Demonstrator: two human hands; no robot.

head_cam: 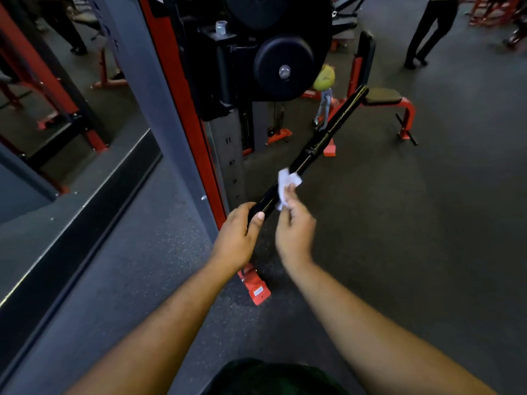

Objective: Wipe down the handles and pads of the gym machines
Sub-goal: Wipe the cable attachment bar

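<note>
Your left hand [238,233] gripped the stiff, glossy cable bar [306,155] at its near end; your right hand [295,223] pinched a soft white wipe [286,185] against it.

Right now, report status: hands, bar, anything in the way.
Left hand grips near end of black bar. Right hand pinches white wipe against bar. Far half of bar bare, nothing blocking it.

Open floor [413,223] to your right of the bar [313,143], red machine upright [182,89] and weight plates [285,67] crowding your left, bench [385,99] beyond
</note>
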